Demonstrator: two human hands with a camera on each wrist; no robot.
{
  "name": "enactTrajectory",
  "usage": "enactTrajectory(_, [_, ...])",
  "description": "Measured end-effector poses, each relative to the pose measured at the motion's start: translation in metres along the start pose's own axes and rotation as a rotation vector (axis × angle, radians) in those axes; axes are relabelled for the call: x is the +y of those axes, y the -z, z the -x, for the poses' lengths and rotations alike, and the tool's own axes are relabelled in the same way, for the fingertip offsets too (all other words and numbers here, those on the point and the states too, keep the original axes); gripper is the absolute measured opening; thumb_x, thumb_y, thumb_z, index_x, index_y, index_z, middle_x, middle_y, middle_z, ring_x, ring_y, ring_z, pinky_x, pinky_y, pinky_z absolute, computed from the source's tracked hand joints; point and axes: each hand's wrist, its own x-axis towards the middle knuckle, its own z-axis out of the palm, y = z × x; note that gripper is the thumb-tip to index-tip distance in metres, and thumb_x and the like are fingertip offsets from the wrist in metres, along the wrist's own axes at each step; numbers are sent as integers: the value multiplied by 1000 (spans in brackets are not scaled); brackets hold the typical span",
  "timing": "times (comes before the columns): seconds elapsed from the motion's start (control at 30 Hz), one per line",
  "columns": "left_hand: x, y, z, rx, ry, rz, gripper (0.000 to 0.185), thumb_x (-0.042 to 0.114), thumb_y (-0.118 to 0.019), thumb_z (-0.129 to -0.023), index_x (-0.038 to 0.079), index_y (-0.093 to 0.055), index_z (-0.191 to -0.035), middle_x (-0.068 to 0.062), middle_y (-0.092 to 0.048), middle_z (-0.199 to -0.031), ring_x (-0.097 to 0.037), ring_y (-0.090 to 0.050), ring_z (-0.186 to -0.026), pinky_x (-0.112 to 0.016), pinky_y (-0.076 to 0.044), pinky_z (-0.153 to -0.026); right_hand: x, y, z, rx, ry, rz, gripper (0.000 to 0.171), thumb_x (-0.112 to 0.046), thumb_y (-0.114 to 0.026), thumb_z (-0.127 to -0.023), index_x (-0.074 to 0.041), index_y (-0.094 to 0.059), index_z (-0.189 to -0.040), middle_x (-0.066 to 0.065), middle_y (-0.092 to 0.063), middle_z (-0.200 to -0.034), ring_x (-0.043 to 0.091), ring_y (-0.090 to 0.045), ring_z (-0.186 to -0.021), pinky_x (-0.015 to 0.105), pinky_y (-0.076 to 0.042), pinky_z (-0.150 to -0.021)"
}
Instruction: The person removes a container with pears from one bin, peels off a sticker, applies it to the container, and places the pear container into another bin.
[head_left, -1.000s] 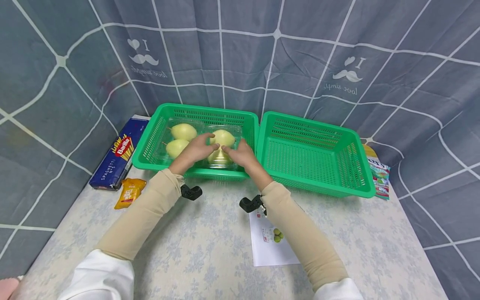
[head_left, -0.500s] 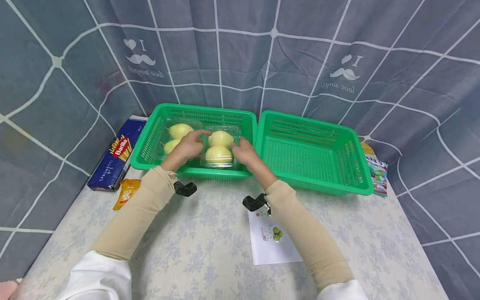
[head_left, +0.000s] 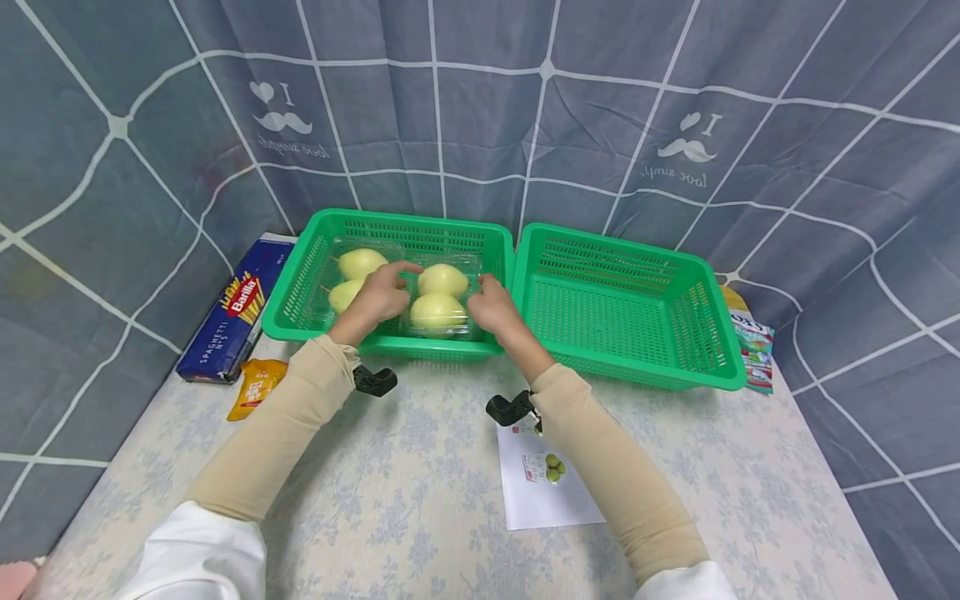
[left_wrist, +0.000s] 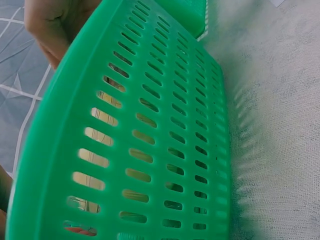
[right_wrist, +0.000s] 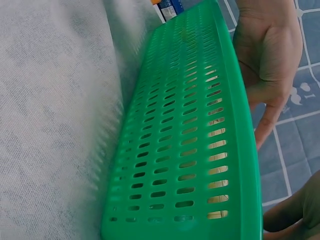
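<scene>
Both hands on the clear plastic clamshell of four pale yellow-green pears (head_left: 408, 293) in the left green slotted basket (head_left: 300, 283), at the table's far edge.

Left hand (head_left: 380, 296) and right hand (head_left: 491, 306) clasp its sides; lifting level seems wise (the thin shell may flex).

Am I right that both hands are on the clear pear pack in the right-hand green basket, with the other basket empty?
Not quite: the head view shows the left hand and right hand on the pear pack in the left-hand green basket; the empty one is the right-hand basket.
</scene>
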Motion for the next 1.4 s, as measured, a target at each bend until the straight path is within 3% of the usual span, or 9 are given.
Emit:
enactTrajectory(0.17, [-1,2,1,-9,-7,30,73,-12,-37,-85,15,-43,-153,-28,-40,-155,-10,-37,-44,-29,-36,-51,-1,3,0,4,-18,-9,63,3,-33,-92,1,-30,-155,12,-57,-99,6,-18,-46,23,-25,-48])
enactTrajectory(0.27, [-2,3,1,-10,-11,56,70,-11,-36,-88,14,-43,-153,-28,-40,-155,-11,-43,-46,-29,-37,-52,-2,5,1,-3,-24,-15,62,3,-32,-93,0,-31,-155,14,-59,-102,7,-18,-45,22,-23,-46])
enactTrajectory(0.4, [-3,3,3,-1,-12,77,69,-11,-35,-90,15,-42,-153,-26,-39,-157,-9,-29,-43,-26,-31,-49,-2,6,2,-11,-16,7,60,2,-30,-96,-1,-31,-155,17,-50,-145,8,-20,-48,23,-25,-48])
enactTrajectory(0.6, [-5,2,2,12,-16,102,70,-11,-36,-89,15,-43,-153,-26,-41,-156,-9,-24,-45,-26,-29,-50,-1,8,3,21,10,28,58,4,-32,-95,-2,-36,-153,9,-57,-90,9,-23,-47,23,-26,-47])
enactTrajectory(0.8, [-6,2,3,18,-31,129,69,-12,-37,-88,14,-45,-151,-25,-41,-155,-16,-41,-48,-26,-30,-51,0,11,4,45,15,67,65,9,-38,-89,-6,-40,-152,21,-51,-143,14,-33,-60,24,-31,-51])
enactTrajectory(0.9, [-6,2,3,25,-37,161,69,-15,-39,-88,12,-46,-151,-25,-41,-156,-28,-65,-88,-28,-33,-54,1,12,5,67,26,74,66,10,-40,-87,-6,-42,-151,22,-52,-144,16,-43,-74,24,-33,-52])
enactTrajectory(1.03, [-7,3,4,39,-38,217,69,-17,-39,-88,10,-47,-150,-25,-40,-155,-38,-43,-143,-32,-44,-65,2,12,5,87,41,55,65,10,-39,-87,-6,-44,-150,22,-53,-144,15,-44,-73,24,-33,-51])
enactTrajectory(1.2, [-10,5,4,73,-41,263,63,-15,-43,-91,9,-47,-150,-25,-44,-152,-40,-50,-136,-38,-51,-82,3,11,6,102,53,22,59,8,-38,-91,-7,-46,-148,21,-51,-146,19,-56,-74,24,-31,-50])
enactTrajectory(1.4, [-13,7,5,79,-10,316,65,-13,-50,-90,9,-45,-151,-24,-45,-151,-38,-54,-132,-33,-52,-82,5,10,8,123,68,-36,54,5,-36,-95,-8,-47,-146,21,-51,-146,34,-54,-131,28,-34,-56])
